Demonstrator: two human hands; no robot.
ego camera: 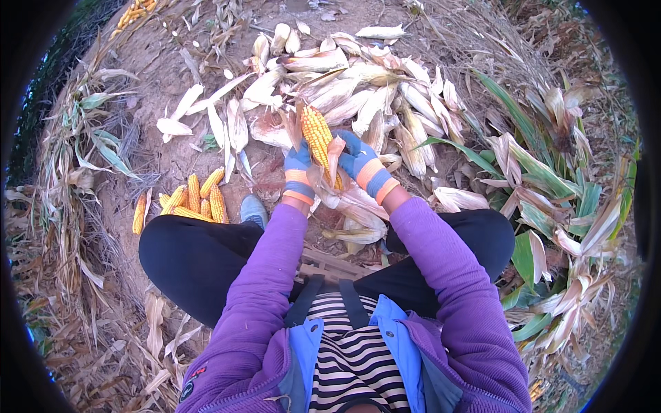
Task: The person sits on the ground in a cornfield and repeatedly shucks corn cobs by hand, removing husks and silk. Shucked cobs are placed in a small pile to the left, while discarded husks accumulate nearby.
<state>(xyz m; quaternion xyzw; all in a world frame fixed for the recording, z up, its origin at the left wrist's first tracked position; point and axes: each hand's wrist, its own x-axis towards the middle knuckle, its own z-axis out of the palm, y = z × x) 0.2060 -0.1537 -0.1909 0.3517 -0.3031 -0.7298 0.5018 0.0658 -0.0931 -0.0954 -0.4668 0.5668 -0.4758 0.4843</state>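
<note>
Between my two gloved hands stands an ear of corn [316, 135], its yellow kernels bared and its dry husk [334, 155] peeled partly down around it. My left hand [298, 168], in a blue and orange knit glove, grips the ear's left side and husk. On the other side, my right hand [361, 160] is closed on the husk by the ear; its fingertips are partly hidden. Loose husks [361, 227] hang or lie just below the hands. Beyond them is a heap of ears still in pale husks [356, 82].
Several bare yellow ears [193, 199] lie left of my shoe [253, 210]. More bare ears [135, 14] are at the far upper left. Green and dry corn leaves [542, 191] crowd the right side. Dry stalks [72, 222] cover the left edge.
</note>
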